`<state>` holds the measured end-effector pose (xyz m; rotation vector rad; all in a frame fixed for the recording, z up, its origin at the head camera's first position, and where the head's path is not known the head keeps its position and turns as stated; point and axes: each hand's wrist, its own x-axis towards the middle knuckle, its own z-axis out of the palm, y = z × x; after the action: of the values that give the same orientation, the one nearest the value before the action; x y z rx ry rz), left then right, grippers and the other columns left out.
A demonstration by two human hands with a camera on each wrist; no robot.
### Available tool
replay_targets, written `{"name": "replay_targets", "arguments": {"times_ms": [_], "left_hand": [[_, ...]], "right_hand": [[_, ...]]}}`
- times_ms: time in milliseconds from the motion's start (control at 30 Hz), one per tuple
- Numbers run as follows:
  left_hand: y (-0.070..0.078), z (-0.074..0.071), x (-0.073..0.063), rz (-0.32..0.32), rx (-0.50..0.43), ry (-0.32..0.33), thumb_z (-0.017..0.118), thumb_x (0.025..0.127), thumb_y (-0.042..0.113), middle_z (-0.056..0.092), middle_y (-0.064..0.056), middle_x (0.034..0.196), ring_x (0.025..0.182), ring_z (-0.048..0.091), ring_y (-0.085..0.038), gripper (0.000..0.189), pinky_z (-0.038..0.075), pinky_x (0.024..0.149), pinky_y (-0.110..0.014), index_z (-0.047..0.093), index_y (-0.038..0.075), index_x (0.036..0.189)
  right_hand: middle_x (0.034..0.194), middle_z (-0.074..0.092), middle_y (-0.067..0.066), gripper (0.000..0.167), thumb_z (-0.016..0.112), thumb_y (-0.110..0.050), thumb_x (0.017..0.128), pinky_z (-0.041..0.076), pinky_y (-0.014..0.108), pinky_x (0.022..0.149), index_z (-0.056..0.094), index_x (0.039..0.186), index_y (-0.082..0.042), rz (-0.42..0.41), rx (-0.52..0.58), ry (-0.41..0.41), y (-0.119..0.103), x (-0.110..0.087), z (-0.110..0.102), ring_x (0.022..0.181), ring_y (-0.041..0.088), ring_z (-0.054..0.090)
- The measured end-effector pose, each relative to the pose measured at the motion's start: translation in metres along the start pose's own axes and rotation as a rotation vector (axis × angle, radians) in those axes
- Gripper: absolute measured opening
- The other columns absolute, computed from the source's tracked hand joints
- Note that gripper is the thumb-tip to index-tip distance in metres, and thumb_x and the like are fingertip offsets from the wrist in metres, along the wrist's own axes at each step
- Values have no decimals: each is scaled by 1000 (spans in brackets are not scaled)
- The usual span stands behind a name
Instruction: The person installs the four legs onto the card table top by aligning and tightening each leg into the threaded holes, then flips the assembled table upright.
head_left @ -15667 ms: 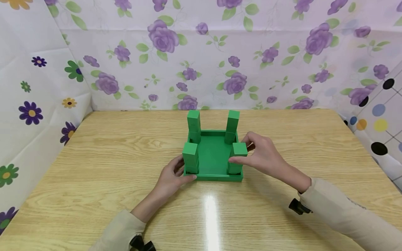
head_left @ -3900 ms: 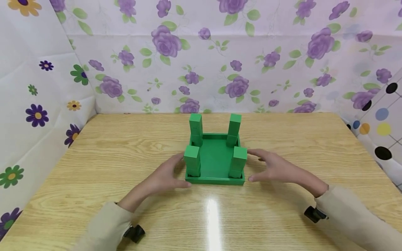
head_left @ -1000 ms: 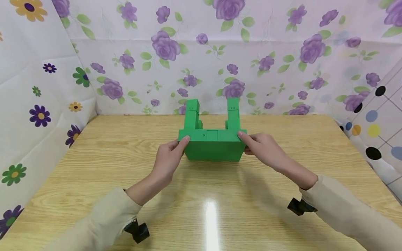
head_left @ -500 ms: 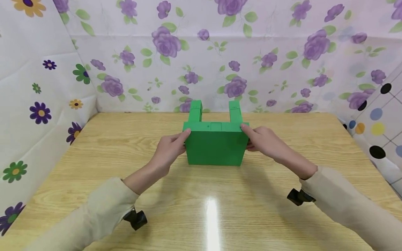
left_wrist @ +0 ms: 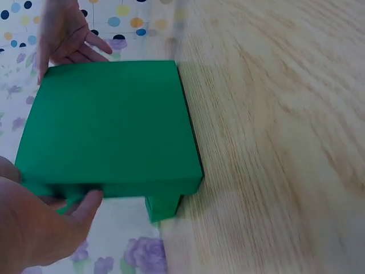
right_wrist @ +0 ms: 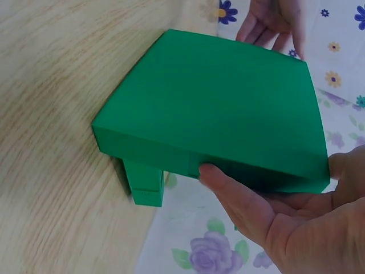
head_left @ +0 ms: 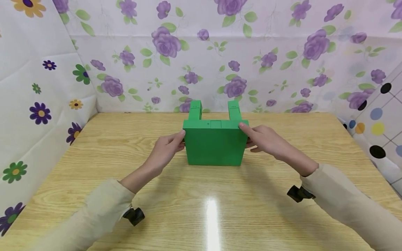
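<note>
A small green table (head_left: 213,146) with block legs stands on one side edge, underside turned away. Two upper legs (head_left: 195,111) point toward the back wall; the lower ones are hidden. My left hand (head_left: 163,151) holds its left side, thumb at the upper left corner. At the right side my right hand (head_left: 267,141) holds it, thumb on the top edge and some fingers spread below. In the left wrist view, fingertips of the left hand (left_wrist: 45,228) touch the tabletop's rim (left_wrist: 137,187). The right wrist view shows the right hand (right_wrist: 285,222) along the opposite rim, a lower leg (right_wrist: 142,177) beyond.
The wooden tabletop (head_left: 125,139) extends around the green piece, with a bright light reflection (head_left: 211,219) in front. A floral sheet (head_left: 201,52) hangs behind, with patterned sheets at the left (head_left: 41,139) and right (head_left: 377,115). Each sleeve carries a small black device (head_left: 134,216).
Earlier the piece lay flat with its legs up. Both hands then took hold and tipped it onto its edge. Over the last half second it leans slightly more upright, and the left hand slides slightly left.
</note>
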<state>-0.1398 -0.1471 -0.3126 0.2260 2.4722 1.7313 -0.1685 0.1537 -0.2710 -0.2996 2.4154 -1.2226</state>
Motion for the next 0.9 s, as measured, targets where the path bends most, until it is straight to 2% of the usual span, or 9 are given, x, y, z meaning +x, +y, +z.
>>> {"name": "replay_targets", "arguments": {"times_ms": [133, 200, 300, 400, 467, 533, 700, 800, 900], "left_hand": [[-16, -5, 5, 178, 265, 7, 47, 103, 38, 60, -17, 126, 113, 59, -31, 50, 51, 94, -46, 56, 0, 134], [-27, -6, 8, 302, 351, 14, 53, 101, 31, 58, -17, 128, 114, 57, -30, 47, 52, 93, -45, 54, -3, 135], [-40, -6, 10, 469, 347, 12, 64, 95, 16, 52, -19, 135, 119, 54, -30, 55, 51, 95, -39, 44, -6, 141], [-50, -3, 10, 606, 306, 31, 71, 87, 3, 50, -21, 137, 122, 52, -32, 68, 50, 96, -33, 37, -7, 145], [-53, 0, 10, 634, 252, 48, 72, 84, -1, 51, -22, 136, 121, 53, -33, 70, 51, 95, -34, 37, -7, 145], [-54, 3, 10, 628, 193, 55, 72, 84, -3, 51, -23, 136, 120, 54, -33, 70, 52, 94, -37, 37, -7, 145], [-57, 7, 9, 547, 71, 45, 68, 86, -6, 49, -21, 138, 121, 54, -33, 65, 52, 93, -44, 39, -4, 144], [-60, 9, 9, 502, 2, 47, 66, 86, -9, 48, -19, 139, 120, 54, -32, 63, 52, 93, -39, 40, -3, 143], [-62, 11, 10, 484, -36, 61, 65, 86, -10, 49, -19, 138, 118, 56, -32, 63, 52, 91, -34, 40, -2, 143]], "right_hand": [[133, 50, 31, 78, 42, -54, 99, 57, 45, 84, 40, 139, 13, -15, -39, -10, 5, 2, -1, 114, 41, 56], [135, 48, 29, 75, 52, -50, 97, 57, 46, 83, 39, 142, 9, -53, -61, 8, 14, 3, 1, 115, 41, 56], [138, 46, 24, 69, 65, -35, 94, 53, 49, 91, 37, 146, 1, -157, -61, 81, 33, 4, 7, 121, 41, 51], [143, 43, 21, 69, 69, -19, 92, 46, 51, 99, 34, 149, -4, -281, 4, 150, 53, 6, 14, 127, 41, 45], [142, 44, 21, 67, 69, -11, 91, 46, 48, 100, 35, 149, -5, -349, 60, 171, 65, 8, 19, 127, 40, 46], [138, 49, 21, 65, 68, -5, 91, 49, 44, 97, 37, 148, -4, -388, 103, 188, 74, 9, 24, 124, 38, 50], [129, 57, 22, 58, 65, 2, 90, 54, 32, 90, 43, 144, -1, -441, 122, 255, 85, 13, 33, 117, 35, 56], [126, 60, 20, 55, 67, 1, 90, 54, 30, 89, 48, 141, -1, -456, 96, 308, 85, 16, 37, 114, 32, 59], [122, 63, 18, 50, 69, -2, 89, 54, 32, 89, 54, 137, -1, -460, 88, 353, 84, 18, 39, 110, 30, 61]]}}
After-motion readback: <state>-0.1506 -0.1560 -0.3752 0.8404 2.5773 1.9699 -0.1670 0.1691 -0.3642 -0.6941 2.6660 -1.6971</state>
